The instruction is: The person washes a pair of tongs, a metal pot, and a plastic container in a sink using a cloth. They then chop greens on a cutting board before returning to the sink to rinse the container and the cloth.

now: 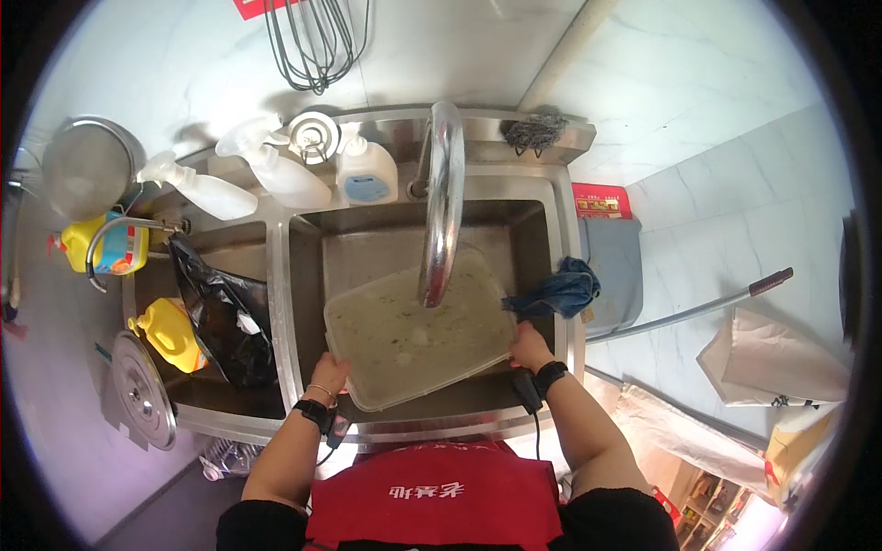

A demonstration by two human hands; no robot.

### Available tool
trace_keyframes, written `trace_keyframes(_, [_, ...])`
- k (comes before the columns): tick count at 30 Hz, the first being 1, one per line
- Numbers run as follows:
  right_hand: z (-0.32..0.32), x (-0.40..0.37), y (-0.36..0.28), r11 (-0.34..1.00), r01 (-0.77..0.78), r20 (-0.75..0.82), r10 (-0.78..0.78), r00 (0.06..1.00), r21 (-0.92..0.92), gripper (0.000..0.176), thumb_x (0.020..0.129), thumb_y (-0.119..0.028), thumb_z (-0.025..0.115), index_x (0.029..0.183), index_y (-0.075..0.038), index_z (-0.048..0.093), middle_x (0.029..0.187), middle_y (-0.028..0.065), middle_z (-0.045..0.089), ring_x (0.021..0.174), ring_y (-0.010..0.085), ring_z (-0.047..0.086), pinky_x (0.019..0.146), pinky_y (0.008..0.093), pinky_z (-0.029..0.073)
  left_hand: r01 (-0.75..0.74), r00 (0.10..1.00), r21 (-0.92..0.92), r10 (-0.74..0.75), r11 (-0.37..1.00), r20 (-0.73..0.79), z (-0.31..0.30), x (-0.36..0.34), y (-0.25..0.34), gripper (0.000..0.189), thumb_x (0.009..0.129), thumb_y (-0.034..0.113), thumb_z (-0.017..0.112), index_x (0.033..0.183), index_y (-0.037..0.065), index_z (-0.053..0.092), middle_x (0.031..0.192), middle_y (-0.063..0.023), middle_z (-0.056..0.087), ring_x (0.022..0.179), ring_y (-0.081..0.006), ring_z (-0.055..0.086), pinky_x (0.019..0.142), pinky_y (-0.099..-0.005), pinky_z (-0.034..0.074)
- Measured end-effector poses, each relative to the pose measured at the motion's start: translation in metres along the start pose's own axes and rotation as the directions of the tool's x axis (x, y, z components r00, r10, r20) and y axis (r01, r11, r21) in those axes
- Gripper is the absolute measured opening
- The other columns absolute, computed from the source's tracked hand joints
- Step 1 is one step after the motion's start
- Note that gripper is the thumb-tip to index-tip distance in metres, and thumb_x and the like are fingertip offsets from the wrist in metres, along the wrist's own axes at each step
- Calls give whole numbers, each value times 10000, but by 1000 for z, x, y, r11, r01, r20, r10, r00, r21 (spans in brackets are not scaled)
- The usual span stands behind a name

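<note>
A rectangular translucent plastic tub (404, 354) sits tilted in the right basin of a steel sink (285, 367). Murky water with small green bits shows inside it. My left hand (331, 375) grips the tub's near left edge, fingers closed round the rim. On the opposite side, my right hand (530, 347) is closed on the right edge. The chrome faucet (443, 193) hangs over the tub; whether water runs from it cannot be made out. A dark blue cloth (562, 286) drapes over the sink's right rim, just beyond my right hand.
Spray bottles (285, 174) and a white bottle (367, 172) line the back ledge. The left basin holds a black plastic bag (225, 317) and a yellow jug (173, 335). A steel lid (144, 390) leans at left. Steel wool (535, 134) rests at back right, near a grey bin (614, 271).
</note>
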State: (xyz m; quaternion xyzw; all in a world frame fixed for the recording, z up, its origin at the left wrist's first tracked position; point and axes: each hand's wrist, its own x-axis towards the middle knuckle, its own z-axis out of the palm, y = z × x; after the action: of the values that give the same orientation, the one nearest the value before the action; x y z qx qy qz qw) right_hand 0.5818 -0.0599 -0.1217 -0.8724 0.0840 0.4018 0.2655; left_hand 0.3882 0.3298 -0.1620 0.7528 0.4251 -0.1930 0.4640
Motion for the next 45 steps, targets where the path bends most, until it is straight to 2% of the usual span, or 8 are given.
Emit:
trace_keyframes(21, [16, 17, 0, 975, 172, -66, -164, 984, 139, 262, 816, -68, 501, 1061, 25, 493, 903, 197, 584, 677, 292, 645, 509, 375, 576, -120, 980, -546, 11, 829, -198, -30, -39, 47, 160, 678, 97, 640, 752, 37, 513, 684, -7, 518, 634, -111, 491, 575, -259, 414])
trace_keyframes(31, [49, 44, 32, 977, 169, 28, -174, 984, 129, 228, 844, -111, 476, 1008, 42, 516, 818, 172, 573, 635, 248, 616, 504, 391, 571, -127, 961, -278, 49, 952, -274, -67, -62, 129, 169, 639, 105, 643, 748, 23, 542, 688, -11, 535, 632, -113, 487, 582, -271, 416])
trace_keyframes(33, [70, 64, 55, 929, 348, 242, -311, 919, -128, 215, 848, -117, 471, 969, 53, 524, 771, 160, 569, 606, 244, 606, 503, 408, 567, -167, 964, -203, 116, 965, -240, -74, -63, 141, 212, 627, 113, 647, 784, -9, 572, 689, -35, 568, 639, -119, 514, 587, -283, 433])
trace_keyframes(36, [95, 59, 65, 863, 505, 259, -483, 836, -22, 198, 845, -110, 473, 949, 47, 535, 760, 158, 567, 604, 245, 603, 512, 405, 567, -196, 948, 48, 202, 979, -244, -87, -74, 162, 249, 627, 134, 665, 799, -26, 582, 664, -38, 570, 637, -124, 525, 594, -295, 441])
trace_keyframes(40, [102, 54, 57, 824, 566, 512, -498, 700, 28, 177, 843, -111, 482, 925, 36, 537, 763, 153, 566, 605, 242, 602, 553, 384, 574, -363, 912, -42, 346, 931, -220, -92, -86, 188, 257, 658, 189, 710, 761, 1, 569, 659, -32, 573, 612, -110, 511, 558, -271, 431])
trace_keyframes(42, [82, 28, 16, 153, 912, 814, -411, 410, -381, 157, 850, -120, 476, 899, 13, 542, 757, 126, 569, 595, 227, 594, 565, 361, 563, -270, 961, -49, 266, 962, -70, -100, -117, 227, 246, 727, 221, 713, 754, 38, 550, 664, -26, 578, 603, -79, 521, 518, -226, 420])
trace_keyframes(43, [88, 27, 19, 153, 911, 811, -417, 411, -383, 157, 850, -120, 476, 899, 13, 542, 757, 126, 569, 595, 227, 594, 565, 361, 563, -274, 960, -45, 271, 961, -71, -103, -128, 241, 246, 727, 221, 713, 754, 38, 550, 664, -26, 578, 603, -79, 521, 518, -226, 420])
trace_keyframes(45, [101, 26, 26, 839, 543, 576, -457, 678, 27, 114, 849, -106, 481, 873, -18, 549, 673, 66, 544, 569, 184, 568, 542, 348, 531, -210, 966, -276, 242, 938, 86, -107, -148, 267, 146, 818, 173, 643, 815, 75, 534, 629, 18, 546, 520, -48, 506, 443, -169, 382])
